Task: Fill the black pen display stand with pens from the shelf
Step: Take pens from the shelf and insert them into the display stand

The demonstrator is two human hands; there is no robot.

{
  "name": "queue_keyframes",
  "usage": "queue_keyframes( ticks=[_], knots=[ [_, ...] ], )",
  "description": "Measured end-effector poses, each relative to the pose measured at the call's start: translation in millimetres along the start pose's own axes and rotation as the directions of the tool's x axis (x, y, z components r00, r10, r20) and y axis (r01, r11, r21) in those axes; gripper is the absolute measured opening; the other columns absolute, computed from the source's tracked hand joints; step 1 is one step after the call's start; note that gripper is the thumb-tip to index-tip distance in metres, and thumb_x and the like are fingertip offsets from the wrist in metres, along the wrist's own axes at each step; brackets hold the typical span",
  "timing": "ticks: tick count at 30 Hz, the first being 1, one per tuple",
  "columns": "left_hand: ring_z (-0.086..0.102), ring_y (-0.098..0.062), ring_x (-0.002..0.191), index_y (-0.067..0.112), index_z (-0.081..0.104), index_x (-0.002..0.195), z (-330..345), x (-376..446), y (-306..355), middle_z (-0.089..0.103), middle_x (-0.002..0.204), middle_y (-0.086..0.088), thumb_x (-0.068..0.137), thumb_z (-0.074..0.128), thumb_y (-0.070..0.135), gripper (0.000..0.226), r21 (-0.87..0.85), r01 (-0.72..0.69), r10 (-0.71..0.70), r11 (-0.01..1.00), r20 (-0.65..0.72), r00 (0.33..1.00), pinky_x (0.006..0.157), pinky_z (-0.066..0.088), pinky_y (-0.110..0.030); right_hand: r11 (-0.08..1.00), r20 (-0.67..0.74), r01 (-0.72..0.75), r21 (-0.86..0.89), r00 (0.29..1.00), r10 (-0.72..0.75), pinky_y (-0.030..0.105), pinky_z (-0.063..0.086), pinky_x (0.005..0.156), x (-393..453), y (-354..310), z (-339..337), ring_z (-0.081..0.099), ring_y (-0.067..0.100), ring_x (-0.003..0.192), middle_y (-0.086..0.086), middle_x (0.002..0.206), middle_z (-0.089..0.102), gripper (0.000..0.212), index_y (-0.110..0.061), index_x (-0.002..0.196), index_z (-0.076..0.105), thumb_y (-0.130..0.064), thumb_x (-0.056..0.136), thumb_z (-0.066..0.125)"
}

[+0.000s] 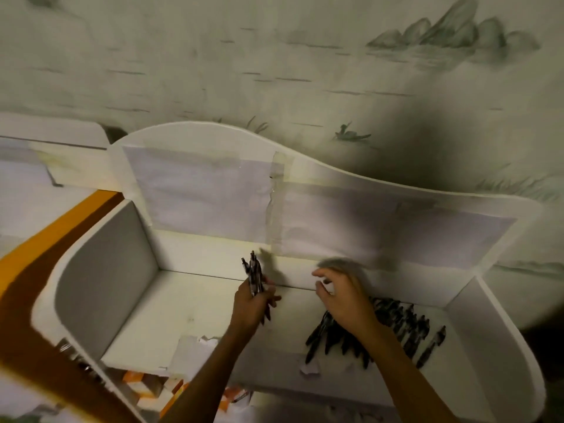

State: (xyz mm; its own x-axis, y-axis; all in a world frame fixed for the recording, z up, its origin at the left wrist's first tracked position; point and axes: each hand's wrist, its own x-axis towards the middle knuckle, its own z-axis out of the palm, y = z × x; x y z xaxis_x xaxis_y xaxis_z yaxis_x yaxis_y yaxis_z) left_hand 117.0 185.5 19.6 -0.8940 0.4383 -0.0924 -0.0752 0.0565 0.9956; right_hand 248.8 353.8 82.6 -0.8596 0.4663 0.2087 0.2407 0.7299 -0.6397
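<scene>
My left hand (253, 303) grips a bunch of black pens (254, 274), their ends pointing up, above the middle of the white shelf (146, 325). A heap of several black pens (406, 323) lies on the right part of the shelf floor. My right hand (345, 293) hovers over the left end of that heap with relaxed, slightly spread fingers and holds nothing. The black pen display stand is not in view.
The shelf has a tall left side wall (106, 270), a wavy back panel (244, 190) with taped paper sheets, and a right side wall (476, 312). Torn paper scraps (201, 341) lie at its front edge. Orange and white boxes (143, 383) sit below.
</scene>
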Motion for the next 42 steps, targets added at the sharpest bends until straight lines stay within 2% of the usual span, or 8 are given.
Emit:
queue_keyframes(
  ticks=[2, 6, 10, 15, 22, 28, 32, 42],
  knots=[
    [0.074, -0.037, 0.081, 0.008, 0.062, 0.105, -16, -4, 20, 0.072, 0.079, -0.022, 0.093, 0.063, 0.004, 0.012, -0.158, 0.033, -0.025, 0.987, 0.051, 0.998, 0.067, 0.059, -0.039, 0.999, 0.003, 0.037, 0.016, 0.999, -0.038, 0.022, 0.051, 0.086, 10, -17, 7, 0.060, 0.004, 0.100, -0.010, 0.118, 0.065, 0.024, -0.028, 0.117, 0.067, -0.025, 0.094, 0.064],
    [0.071, -0.040, 0.073, 0.008, 0.061, 0.107, -55, -16, 62, 0.070, 0.081, -0.024, 0.092, 0.065, 0.005, 0.016, -0.345, 0.043, -0.007, 0.938, 0.107, 0.994, 0.061, 0.057, -0.037, 0.989, -0.005, 0.138, 0.045, 0.990, -0.138, 0.019, 0.051, 0.084, 32, -63, 25, 0.060, 0.001, 0.097, -0.012, 0.115, 0.066, 0.025, -0.028, 0.118, 0.068, -0.026, 0.092, 0.066],
    [0.070, -0.032, 0.069, 0.011, 0.062, 0.117, -114, -34, 98, 0.075, 0.100, -0.016, 0.094, 0.067, 0.013, 0.024, -0.162, 0.003, 0.025, 0.987, 0.170, 0.985, 0.059, 0.055, -0.033, 0.967, 0.016, 0.247, 0.060, 0.968, -0.249, 0.022, 0.055, 0.085, 47, -125, 48, 0.061, 0.002, 0.097, -0.014, 0.115, 0.066, 0.027, -0.027, 0.119, 0.067, -0.024, 0.092, 0.066],
    [0.059, -0.018, 0.053, 0.010, 0.063, 0.106, -201, -67, 130, 0.075, 0.087, -0.011, 0.095, 0.066, 0.019, 0.015, -0.129, -0.036, 0.033, 0.991, -0.029, 0.999, 0.051, 0.051, -0.028, 0.932, 0.024, 0.356, 0.068, 0.933, -0.358, 0.021, 0.053, 0.081, 48, -213, 83, 0.061, 0.002, 0.095, -0.016, 0.112, 0.065, 0.025, -0.033, 0.117, 0.066, -0.029, 0.093, 0.064],
    [0.046, -0.015, 0.045, 0.005, 0.064, 0.094, -349, -119, 160, 0.065, 0.067, -0.006, 0.093, 0.063, 0.046, 0.041, -0.162, -0.068, 0.041, 0.984, -0.165, 0.985, 0.045, 0.044, -0.025, 0.881, 0.037, 0.465, 0.088, 0.882, -0.469, 0.031, 0.054, 0.091, 29, -349, 145, 0.061, 0.006, 0.099, -0.011, 0.116, 0.067, 0.025, -0.031, 0.118, 0.065, -0.032, 0.093, 0.064],
    [0.043, -0.016, 0.046, 0.008, 0.057, 0.098, -464, -165, 159, 0.059, 0.067, -0.004, 0.093, 0.069, 0.032, 0.027, -0.157, -0.061, 0.034, 0.986, -0.170, 0.985, 0.045, 0.042, -0.028, 0.829, 0.026, 0.542, 0.134, 0.835, -0.550, 0.016, 0.047, 0.080, 4, -466, 212, 0.059, 0.001, 0.098, -0.013, 0.117, 0.064, 0.023, -0.031, 0.117, 0.066, -0.029, 0.094, 0.062],
    [0.041, -0.016, 0.044, 0.011, 0.055, 0.093, -539, -186, 155, 0.056, 0.066, -0.005, 0.092, 0.068, 0.036, 0.029, -0.275, -0.042, -0.025, 0.960, -0.234, 0.972, 0.044, 0.038, -0.026, 0.801, 0.061, 0.581, 0.141, 0.803, -0.593, 0.027, 0.047, 0.083, -13, -531, 262, 0.062, 0.007, 0.096, -0.011, 0.112, 0.065, 0.021, -0.030, 0.114, 0.067, -0.028, 0.094, 0.061],
    [0.039, -0.013, 0.041, 0.006, 0.064, 0.087, -701, -179, 143, 0.059, 0.068, -0.006, 0.091, 0.070, 0.029, 0.024, -0.323, -0.023, -0.122, 0.946, -0.423, 0.898, 0.037, 0.029, -0.021, 0.828, 0.194, 0.547, 0.126, 0.805, -0.561, 0.016, 0.046, 0.085, -10, -610, 368, 0.061, 0.006, 0.103, -0.010, 0.123, 0.064, 0.025, -0.030, 0.120, 0.064, -0.032, 0.095, 0.062]
  ],
)
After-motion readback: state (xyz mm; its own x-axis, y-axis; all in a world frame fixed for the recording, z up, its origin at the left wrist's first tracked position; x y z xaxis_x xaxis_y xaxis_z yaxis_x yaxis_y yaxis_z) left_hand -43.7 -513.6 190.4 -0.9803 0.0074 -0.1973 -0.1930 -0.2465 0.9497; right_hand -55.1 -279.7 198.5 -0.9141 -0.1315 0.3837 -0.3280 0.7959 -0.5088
